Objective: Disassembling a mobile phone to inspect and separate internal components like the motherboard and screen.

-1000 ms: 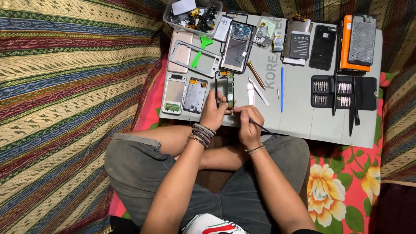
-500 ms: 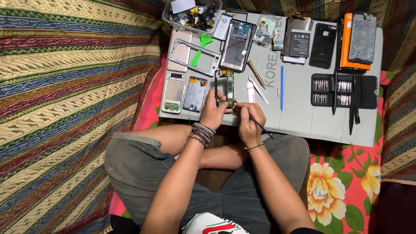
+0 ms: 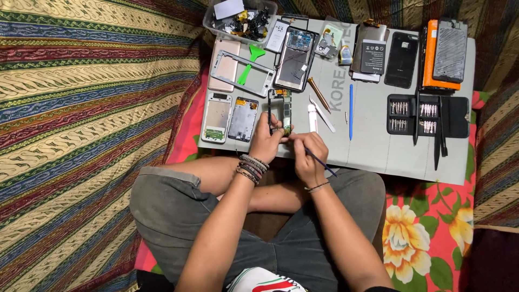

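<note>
An opened phone body (image 3: 280, 108) with a green circuit board lies on the grey work mat (image 3: 378, 146). My left hand (image 3: 266, 141), with bead bracelets at the wrist, grips its lower end. My right hand (image 3: 307, 157) holds a thin dark screwdriver (image 3: 320, 162), its tip at the phone's bottom edge beside my left thumb. Both hands touch over the mat's near edge, above my crossed legs.
On the mat lie phone frames (image 3: 238, 70), back covers (image 3: 217, 116), a green pry tool (image 3: 250, 62), a blue stick (image 3: 351, 111), tweezers (image 3: 322, 113), a black bit set (image 3: 427, 116), an orange box (image 3: 435, 59) and a parts tub (image 3: 240, 19). Striped cloth lies left, floral cloth right.
Both hands stay at the phone's lower end; the right hand with the screwdriver has shifted only slightly. The camera view has edged a little.
</note>
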